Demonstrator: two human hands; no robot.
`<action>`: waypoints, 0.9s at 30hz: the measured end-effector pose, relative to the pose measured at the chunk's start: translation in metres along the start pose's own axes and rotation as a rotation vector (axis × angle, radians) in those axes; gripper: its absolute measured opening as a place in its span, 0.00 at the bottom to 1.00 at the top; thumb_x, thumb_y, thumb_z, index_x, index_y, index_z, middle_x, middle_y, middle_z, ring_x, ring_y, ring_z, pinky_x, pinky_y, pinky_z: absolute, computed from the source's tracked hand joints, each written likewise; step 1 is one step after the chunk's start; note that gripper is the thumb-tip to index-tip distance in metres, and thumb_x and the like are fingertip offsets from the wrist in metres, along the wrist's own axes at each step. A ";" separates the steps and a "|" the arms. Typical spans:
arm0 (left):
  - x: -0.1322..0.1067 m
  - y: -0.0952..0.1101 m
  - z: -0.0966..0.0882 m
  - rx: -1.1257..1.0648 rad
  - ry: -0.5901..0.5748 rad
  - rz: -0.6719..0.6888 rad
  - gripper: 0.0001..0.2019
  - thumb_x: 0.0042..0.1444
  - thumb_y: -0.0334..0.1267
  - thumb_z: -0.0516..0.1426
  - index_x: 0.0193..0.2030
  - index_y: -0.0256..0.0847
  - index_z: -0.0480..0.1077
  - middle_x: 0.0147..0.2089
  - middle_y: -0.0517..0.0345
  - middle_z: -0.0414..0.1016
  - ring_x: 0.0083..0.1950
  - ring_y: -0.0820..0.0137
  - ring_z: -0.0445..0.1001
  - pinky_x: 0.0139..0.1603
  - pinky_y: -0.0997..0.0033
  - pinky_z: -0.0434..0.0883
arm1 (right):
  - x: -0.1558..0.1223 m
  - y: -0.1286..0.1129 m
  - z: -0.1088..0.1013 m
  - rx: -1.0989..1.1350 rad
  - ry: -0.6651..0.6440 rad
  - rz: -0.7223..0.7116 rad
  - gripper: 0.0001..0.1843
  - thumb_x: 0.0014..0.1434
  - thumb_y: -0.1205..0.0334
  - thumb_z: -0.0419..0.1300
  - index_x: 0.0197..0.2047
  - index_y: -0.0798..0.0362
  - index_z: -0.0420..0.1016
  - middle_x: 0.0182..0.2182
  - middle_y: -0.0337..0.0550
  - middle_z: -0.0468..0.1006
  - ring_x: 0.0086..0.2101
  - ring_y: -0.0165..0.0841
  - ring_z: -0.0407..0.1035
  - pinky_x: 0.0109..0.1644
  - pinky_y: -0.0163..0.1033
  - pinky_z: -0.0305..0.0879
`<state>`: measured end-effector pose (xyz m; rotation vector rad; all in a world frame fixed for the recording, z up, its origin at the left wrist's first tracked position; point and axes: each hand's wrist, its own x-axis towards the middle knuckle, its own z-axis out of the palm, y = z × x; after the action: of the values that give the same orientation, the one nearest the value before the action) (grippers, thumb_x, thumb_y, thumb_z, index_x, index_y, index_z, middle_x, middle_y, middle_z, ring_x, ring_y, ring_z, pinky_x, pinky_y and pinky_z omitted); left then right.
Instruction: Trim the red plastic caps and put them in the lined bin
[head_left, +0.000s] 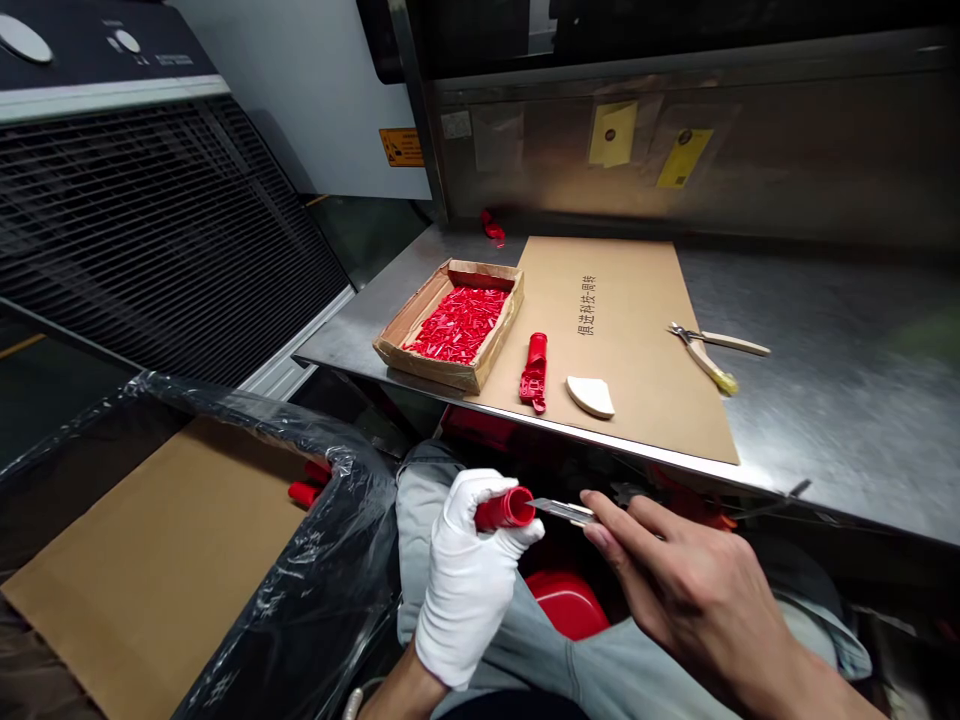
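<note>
Red tube (495,513), one: clasped in gloved left hand (471,575), at its one o'clock; open end facing three o'clock. Knife (562,511), one: pinched in bare right hand (675,570), tip toward nine o'clock, at tube's rim.

At 10 o'clock there is a black grille (142,235), and at 11 o'clock an orange label (402,147) on a pale panel (322,90). Two yellow cards (615,135) are between 1 and 2 o'clock; at 3 o'clock lie pliers (701,354).
</note>
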<state>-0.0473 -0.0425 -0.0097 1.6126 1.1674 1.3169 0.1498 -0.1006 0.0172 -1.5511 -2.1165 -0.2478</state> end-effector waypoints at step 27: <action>-0.011 -0.007 0.013 0.174 0.135 0.092 0.13 0.52 0.32 0.68 0.40 0.42 0.69 0.38 0.63 0.69 0.37 0.74 0.73 0.40 0.73 0.73 | 0.020 -0.014 0.011 0.951 -0.376 0.688 0.19 0.64 0.43 0.58 0.37 0.52 0.74 0.27 0.36 0.69 0.27 0.28 0.59 0.29 0.33 0.57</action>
<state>-0.0364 -0.0506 -0.0218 1.7420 1.3345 1.4349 0.1289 -0.0839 0.0197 -1.6061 -1.3866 1.1747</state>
